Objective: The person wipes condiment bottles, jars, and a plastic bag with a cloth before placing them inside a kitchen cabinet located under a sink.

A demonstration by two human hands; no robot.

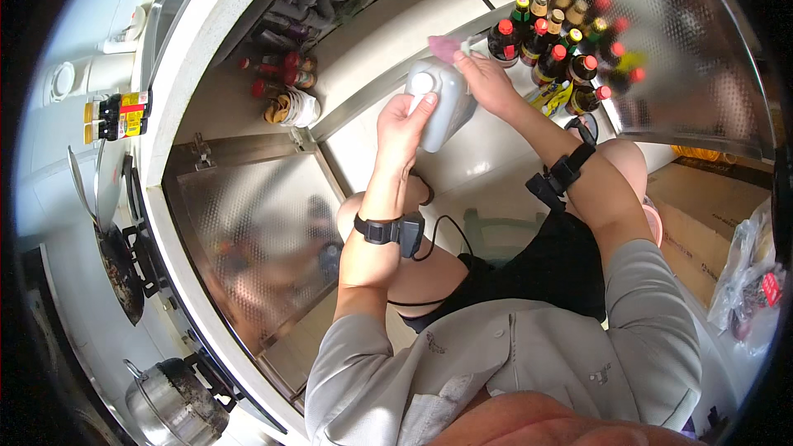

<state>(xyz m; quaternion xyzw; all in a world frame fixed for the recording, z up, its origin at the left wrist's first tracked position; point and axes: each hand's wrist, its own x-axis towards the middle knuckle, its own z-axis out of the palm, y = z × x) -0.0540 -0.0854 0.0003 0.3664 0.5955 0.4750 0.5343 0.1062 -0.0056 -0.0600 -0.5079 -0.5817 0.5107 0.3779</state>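
Observation:
My left hand [403, 127] grips a pale translucent plastic jug [447, 108] near its top, the thumb lying by the white screw cap [422, 82]. The jug is tilted above the floor in front of the cabinet. Beside its far right edge, my right hand [486, 82] pinches a pink cloth [443, 48] between thumb and fingers. Whether the cloth touches the jug cannot be made out. Just beyond my right hand stand several dark glass bottles [550, 65] with red, yellow and green caps.
An open metal cabinet door [260, 235] stands at left. Inside the cabinet are red-capped jars [300, 68] and a white bag [300, 108]. A wok [118, 266] and a steel pot [176, 402] sit on the stove. Cardboard boxes [694, 223] lie at right.

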